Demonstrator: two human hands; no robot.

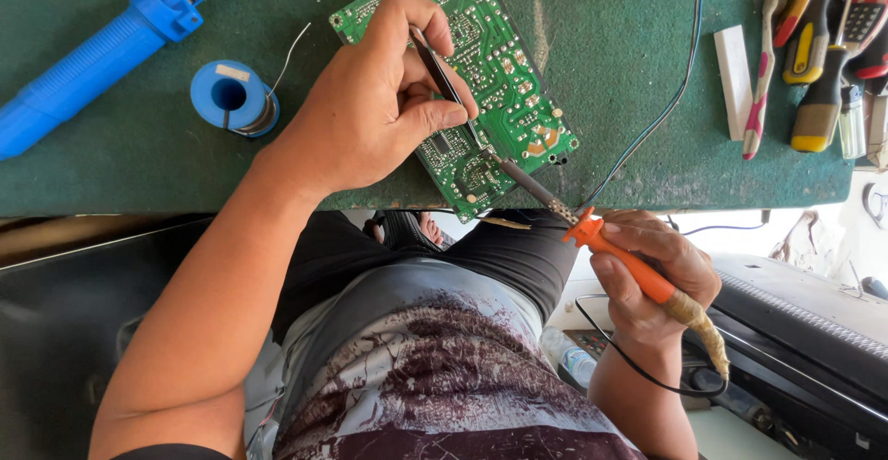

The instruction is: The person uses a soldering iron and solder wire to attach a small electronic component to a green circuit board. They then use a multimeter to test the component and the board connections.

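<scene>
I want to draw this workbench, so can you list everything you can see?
circuit board: one, green, middle of the table
solder spool: one, blue, left of the board
suction pump: one, blue, far left
hand tools: several, red and yellow, far right
block: one, white, beside the tools
table: one, green top
left hand: holds a thin dark tool on the board
right hand: holds the orange soldering iron, tip at the board's lower edge
</scene>
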